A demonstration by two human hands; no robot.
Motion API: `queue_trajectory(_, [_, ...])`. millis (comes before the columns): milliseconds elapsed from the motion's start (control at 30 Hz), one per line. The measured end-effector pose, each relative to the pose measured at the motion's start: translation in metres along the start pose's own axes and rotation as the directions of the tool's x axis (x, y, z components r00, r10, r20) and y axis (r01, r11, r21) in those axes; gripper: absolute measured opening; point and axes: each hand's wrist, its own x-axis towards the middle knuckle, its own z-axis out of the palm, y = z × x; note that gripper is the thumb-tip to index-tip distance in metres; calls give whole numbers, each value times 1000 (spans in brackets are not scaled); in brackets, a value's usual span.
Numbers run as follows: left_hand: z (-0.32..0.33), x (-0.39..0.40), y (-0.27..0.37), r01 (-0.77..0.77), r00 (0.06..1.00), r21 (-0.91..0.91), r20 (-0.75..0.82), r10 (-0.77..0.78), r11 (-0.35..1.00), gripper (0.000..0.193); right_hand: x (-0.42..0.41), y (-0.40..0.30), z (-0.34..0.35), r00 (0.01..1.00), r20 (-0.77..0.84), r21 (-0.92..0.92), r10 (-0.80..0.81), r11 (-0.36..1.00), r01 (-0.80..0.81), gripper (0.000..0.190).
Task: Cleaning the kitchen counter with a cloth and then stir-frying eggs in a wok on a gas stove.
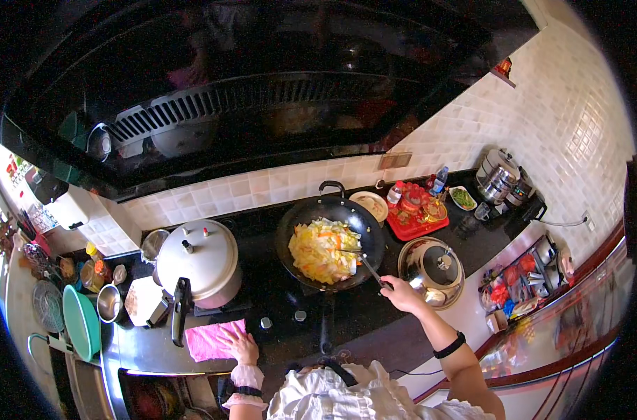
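Note:
A black wok (pixel 368 226) on the stove holds chopped cabbage with bits of carrot (pixel 323 249). My right hand (pixel 402 294) grips the dark handle of a metal spatula (pixel 370 268), whose blade lies among the vegetables at the wok's right side. Flat on a pink cloth (pixel 205 341) at the counter's front edge, my left hand (pixel 240 344) rests with its fingers spread. Just behind that cloth stands a large pressure cooker (pixel 197 262), its black handle pointing towards me. A domed metal lid with a glass centre (pixel 405 262) lies right of the wok.
A bowl (pixel 370 206), a red tray (pixel 418 231) with jars, a plate of green vegetables (pixel 462 198) and a steamer pot (pixel 499 173) stand at the back right. Left are a green basin (pixel 81 323) and a metal bowl (pixel 110 303). A range hood (pixel 297 126) hangs above the stove.

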Motion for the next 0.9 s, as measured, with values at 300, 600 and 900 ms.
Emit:
queue_trajectory(300, [-17,-4,8,8,999,-43,39,-6,999,69,-31,-10,-47,991,135,-123,4,992,13,45])
queue_trajectory(600, [-12,-4,6,-2,1000,-5,8,2,1000,68,-40,-20,-63,969,238,-101,-65,991,91,47])
queue_trajectory(900, [-11,-2,7,-15,999,3,-32,15,1000,70,-30,-15,-50,982,186,-230,-25,971,69,45])
